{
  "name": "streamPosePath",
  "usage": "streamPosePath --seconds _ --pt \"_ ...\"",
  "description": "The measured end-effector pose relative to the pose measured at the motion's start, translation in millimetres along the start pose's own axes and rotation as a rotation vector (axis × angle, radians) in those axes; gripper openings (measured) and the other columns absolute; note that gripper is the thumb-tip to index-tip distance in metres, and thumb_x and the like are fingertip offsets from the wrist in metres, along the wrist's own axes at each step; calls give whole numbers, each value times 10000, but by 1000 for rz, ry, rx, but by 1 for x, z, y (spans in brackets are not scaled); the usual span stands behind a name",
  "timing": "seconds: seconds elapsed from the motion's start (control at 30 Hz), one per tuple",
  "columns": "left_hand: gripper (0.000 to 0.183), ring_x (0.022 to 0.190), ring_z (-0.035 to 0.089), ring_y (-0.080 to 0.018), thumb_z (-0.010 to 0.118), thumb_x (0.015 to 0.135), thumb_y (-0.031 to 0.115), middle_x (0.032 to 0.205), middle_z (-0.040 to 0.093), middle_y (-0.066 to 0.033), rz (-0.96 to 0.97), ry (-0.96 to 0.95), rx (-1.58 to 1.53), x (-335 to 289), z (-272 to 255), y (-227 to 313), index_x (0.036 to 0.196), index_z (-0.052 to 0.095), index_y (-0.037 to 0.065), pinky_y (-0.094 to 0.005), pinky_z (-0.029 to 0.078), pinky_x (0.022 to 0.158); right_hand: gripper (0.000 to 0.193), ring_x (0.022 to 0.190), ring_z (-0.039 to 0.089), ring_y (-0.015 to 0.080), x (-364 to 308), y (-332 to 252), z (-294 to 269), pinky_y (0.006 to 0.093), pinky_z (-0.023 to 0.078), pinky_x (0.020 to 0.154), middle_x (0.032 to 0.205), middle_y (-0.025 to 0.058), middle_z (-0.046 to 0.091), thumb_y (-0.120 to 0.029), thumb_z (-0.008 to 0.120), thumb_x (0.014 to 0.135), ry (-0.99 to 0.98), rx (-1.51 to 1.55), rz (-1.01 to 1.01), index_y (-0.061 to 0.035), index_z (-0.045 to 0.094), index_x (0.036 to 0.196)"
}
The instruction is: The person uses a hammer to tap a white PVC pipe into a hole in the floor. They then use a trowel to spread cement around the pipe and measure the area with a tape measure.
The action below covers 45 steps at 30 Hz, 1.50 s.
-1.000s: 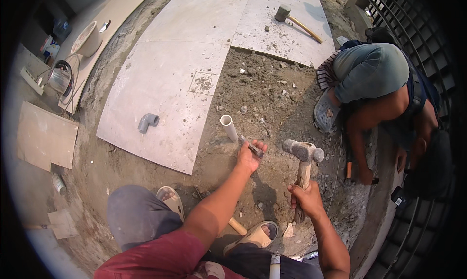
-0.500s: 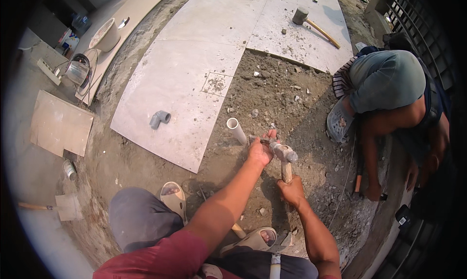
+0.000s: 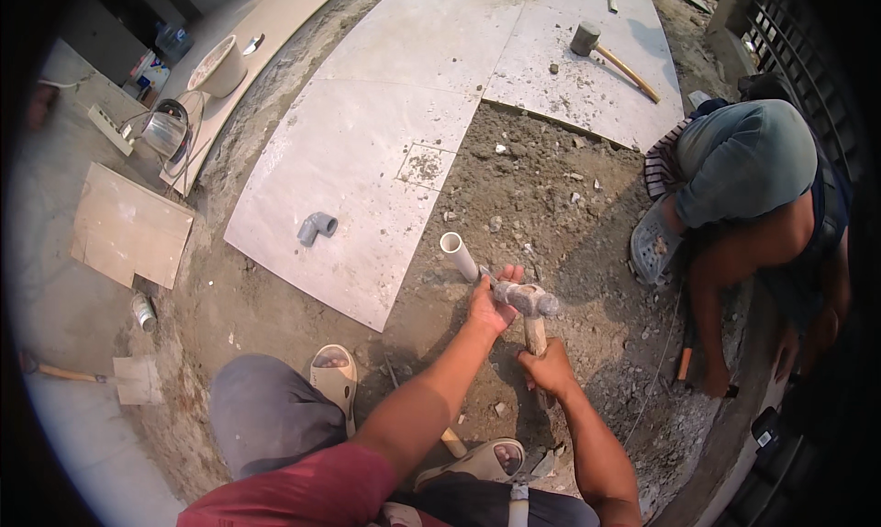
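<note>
My right hand (image 3: 549, 369) is wrapped round the wooden handle of a hammer (image 3: 527, 299). Its mortar-smeared metal head lies level, the narrow end pointing left. My left hand (image 3: 494, 308), palm up, has its fingers curled about that narrow end. Just beyond those fingers a white plastic pipe (image 3: 458, 254) stands up from the dirt, leaning slightly. The hammer's tip is close to the pipe; whether they touch I cannot tell. A grey pipe elbow (image 3: 317, 229) lies on the large pale slab (image 3: 321, 151) to the left.
At right a person (image 3: 748, 173) crouches, bent low beside a taut string. A mallet (image 3: 585, 39) lies on the far slab. Wooden-handled tools lie near my sandals (image 3: 333, 375). At left are a bucket (image 3: 218, 66), a cut board (image 3: 131, 224) and a can (image 3: 144, 312).
My hands have brought the hammer left, its narrow end closer to the pipe. The whole view has shifted slightly, so the surroundings appear farther right.
</note>
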<state>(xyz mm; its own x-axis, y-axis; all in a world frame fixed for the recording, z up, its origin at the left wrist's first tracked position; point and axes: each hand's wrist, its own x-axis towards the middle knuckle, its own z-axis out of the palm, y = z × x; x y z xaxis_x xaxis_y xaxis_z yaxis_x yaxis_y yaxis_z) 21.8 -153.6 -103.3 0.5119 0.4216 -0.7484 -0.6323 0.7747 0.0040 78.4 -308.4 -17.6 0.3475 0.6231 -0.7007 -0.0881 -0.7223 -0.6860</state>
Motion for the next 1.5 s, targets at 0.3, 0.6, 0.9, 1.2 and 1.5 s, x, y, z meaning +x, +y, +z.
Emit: streamPosePath --seconds 0.3,0.6,0.9,1.2,1.5 --pt "375 1038 618 -288 270 1070 386 1033 621 -104 -13 -110 351 -11 -11 -34 1131 447 60 -464 467 994 163 499 556 132 -66 -19 -37 315 430 460 602 41 571 -114 697 807 151 119 -309 -14 573 770" --pt "346 1050 633 -296 290 1065 331 1051 644 -152 24 100 36 -6 1 12 1062 474 38 -500 446 1055 165 605 630 223 -127 -74 -37 315 509 584 700 75 625 -110 712 778 266 285 -1149 -37 568 742" --pt "452 1067 621 -303 231 1071 377 1068 636 -133 1 -10 159 10 -9 -1 1072 524 32 -500 432 1043 187 624 646 232 -21 11 -17 358 492 593 692 122 655 -169 695 780 186 -96 -218 5 630 807" --pt "443 1133 609 -275 213 1075 362 1091 630 -123 9 51 68 7 28 -1 988 494 30 -455 420 1070 186 520 550 135 -66 -67 -23 301 476 505 595 62 558 -147 643 870 387 688 -1117 -13 522 824" --pt "349 1028 651 -324 352 1057 372 1012 666 -177 18 11 496 -25 -11 -27 960 483 64 -411 516 951 168 395 540 186 -43 19 -25 322 425 384 527 78 546 -86 677 803 84 323 24 16 560 740"
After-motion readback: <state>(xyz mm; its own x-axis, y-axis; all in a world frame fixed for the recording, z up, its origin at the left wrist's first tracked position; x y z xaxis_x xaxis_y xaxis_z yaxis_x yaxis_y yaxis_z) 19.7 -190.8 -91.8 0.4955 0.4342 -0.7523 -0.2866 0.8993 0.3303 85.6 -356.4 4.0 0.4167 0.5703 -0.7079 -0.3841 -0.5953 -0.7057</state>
